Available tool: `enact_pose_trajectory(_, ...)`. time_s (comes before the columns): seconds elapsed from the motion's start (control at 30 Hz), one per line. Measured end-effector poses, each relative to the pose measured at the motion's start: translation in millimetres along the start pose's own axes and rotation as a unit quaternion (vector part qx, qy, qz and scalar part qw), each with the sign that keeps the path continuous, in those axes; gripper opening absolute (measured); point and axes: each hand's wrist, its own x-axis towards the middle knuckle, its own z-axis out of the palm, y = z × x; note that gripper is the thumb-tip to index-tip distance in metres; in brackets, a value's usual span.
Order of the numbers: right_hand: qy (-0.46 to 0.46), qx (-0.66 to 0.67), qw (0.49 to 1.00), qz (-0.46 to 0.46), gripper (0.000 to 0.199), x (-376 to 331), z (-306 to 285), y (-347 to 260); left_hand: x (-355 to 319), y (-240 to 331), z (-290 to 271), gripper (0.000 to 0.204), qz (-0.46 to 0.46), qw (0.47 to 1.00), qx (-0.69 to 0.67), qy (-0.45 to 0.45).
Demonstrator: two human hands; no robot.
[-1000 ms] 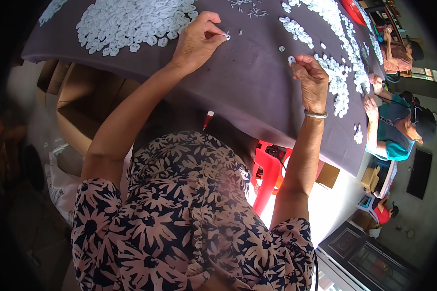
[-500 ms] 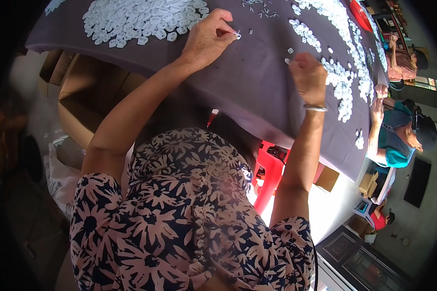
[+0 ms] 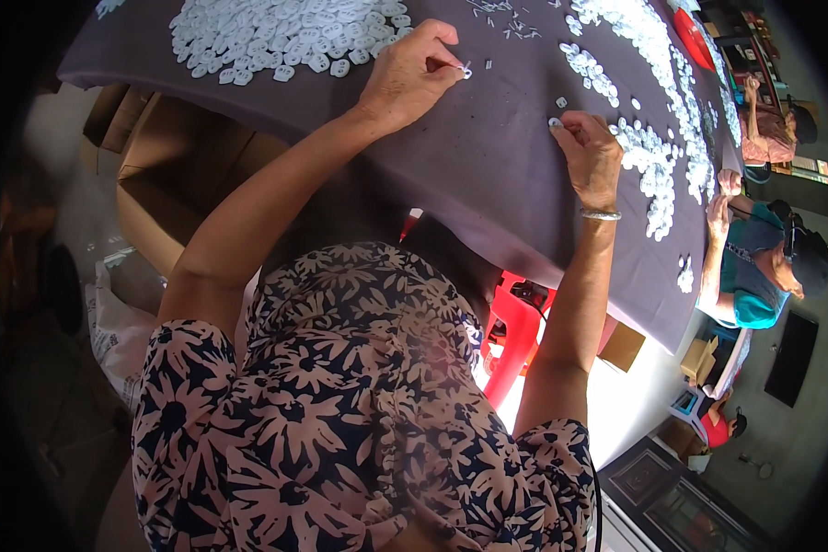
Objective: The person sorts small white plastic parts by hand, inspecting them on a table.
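Note:
My left hand [image 3: 409,78] is raised over the dark tablecloth, its thumb and index finger pinching a small white plastic piece [image 3: 467,71]; a thin sliver sticks up from it. To the right, my right hand [image 3: 591,156] has thumb and fingertips closed on another small flat white piece [image 3: 555,122] at the cloth. A loose white piece [image 3: 561,102] lies just beyond those fingertips. Beside my left fingertips is a tiny thin pin [image 3: 488,64]. Several similar pins [image 3: 515,28] are scattered farther back.
A large heap of white pieces [image 3: 285,37] covers the far left of the table [image 3: 488,175]; more piles [image 3: 649,161] spread along the right, near a red tray [image 3: 695,41]. Cardboard boxes [image 3: 184,175] stand below left, a red stool [image 3: 511,336] below. Other people [image 3: 754,258] sit at right.
The view has shifted slightly. My right fingers, curled and blurred before, now reach the white piece at the cloth. My left hand keeps its pinch.

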Motion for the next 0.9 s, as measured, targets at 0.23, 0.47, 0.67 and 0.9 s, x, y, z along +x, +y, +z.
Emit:
enact_pose_trajectory(0.23,-0.02,0.168,0.985,0.044,0.01,12.4,19.8,-15.8,1.4,2.5,0.2,0.026,0.001,1.0,-0.027,-0.016)
enact_pose_trajectory(0.47,-0.069,0.374,0.925,0.023,0.013,47.6,48.4,-68.8,1.8,-1.1,0.2,0.029,0.02,0.998,-0.055,-0.035)
enact_pose_trajectory(0.67,-0.077,0.388,0.918,0.04,0.015,47.2,62.7,-62.8,1.0,-3.3,-0.3,0.029,0.02,0.998,-0.045,-0.044)
enact_pose_trajectory(0.9,-0.07,0.38,0.922,0.027,0.015,45.4,65.8,-61.2,1.0,-2.5,-0.2,0.03,0.031,0.998,-0.033,-0.045)
